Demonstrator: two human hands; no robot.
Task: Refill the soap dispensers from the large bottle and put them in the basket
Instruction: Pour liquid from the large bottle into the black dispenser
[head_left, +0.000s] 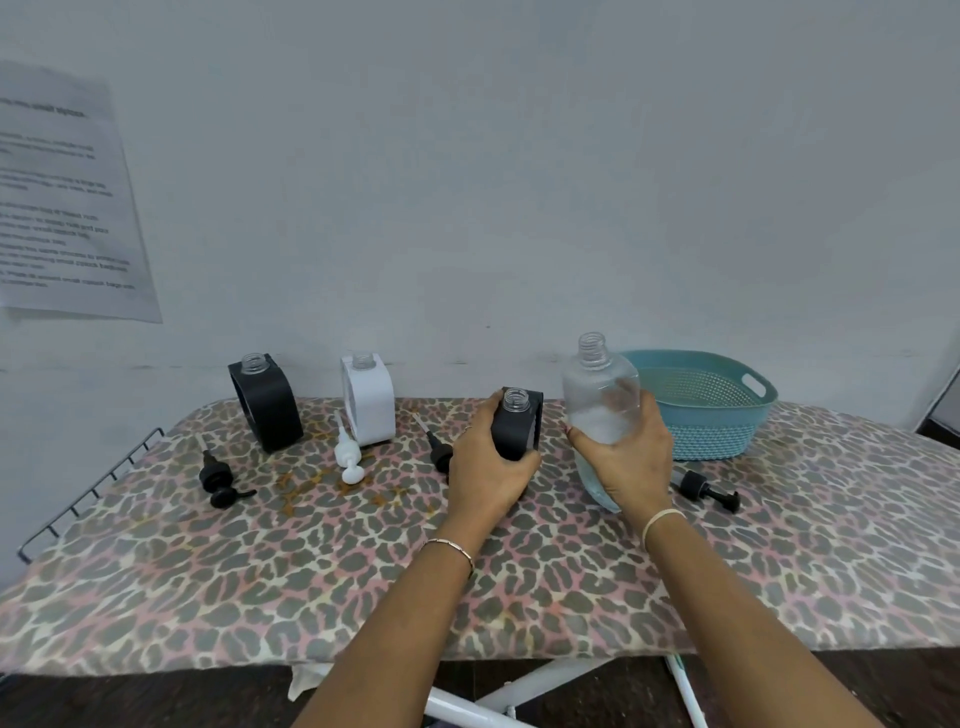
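My left hand (485, 462) grips a black soap dispenser (517, 423) with an open neck, standing mid-board. My right hand (631, 457) holds the large clear bottle (597, 395), uncapped, upright, with clear liquid in its lower part. Farther left stand another black dispenser (265, 402) and a white dispenser (368, 397), both without pumps. The teal basket (727, 415) sits behind the large bottle at the right and looks empty.
Loose pumps lie on the leopard-print ironing board (311, 571): a black pump (221, 478) at left, a white pump (348, 454), a black pump (439, 452) by my left hand, a black pump (706, 488) at right. A metal rack (83, 493) ends the board at left. The wall is close behind.
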